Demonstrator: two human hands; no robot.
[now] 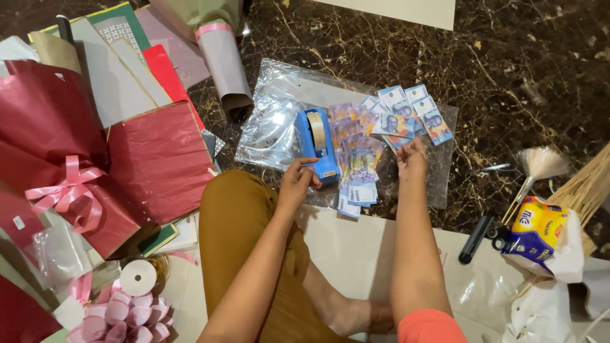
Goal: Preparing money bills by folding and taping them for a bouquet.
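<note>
A blue tape dispenser (317, 144) lies on a clear plastic sheet (274, 114) on the dark marbled floor. My left hand (296, 180) rests at its near end, fingers curled against it. Beside it lies a fanned row of banknotes (359, 152), purple and blue, running from the near edge up to the far right. My right hand (412, 159) hovers at the notes' right side, fingers loosely bent, nothing clearly held. My bent leg in brown trousers (236, 223) is under my left arm.
Red wrapping sheets with a pink ribbon bow (67, 190) lie at the left, rolled paper (222, 60) behind. Pink ribbon flowers (121, 314) and a tape roll (138, 277) sit at the near left. Scissors (480, 236), wooden sticks (588, 187) and a yellow tissue pack (537, 232) lie at the right.
</note>
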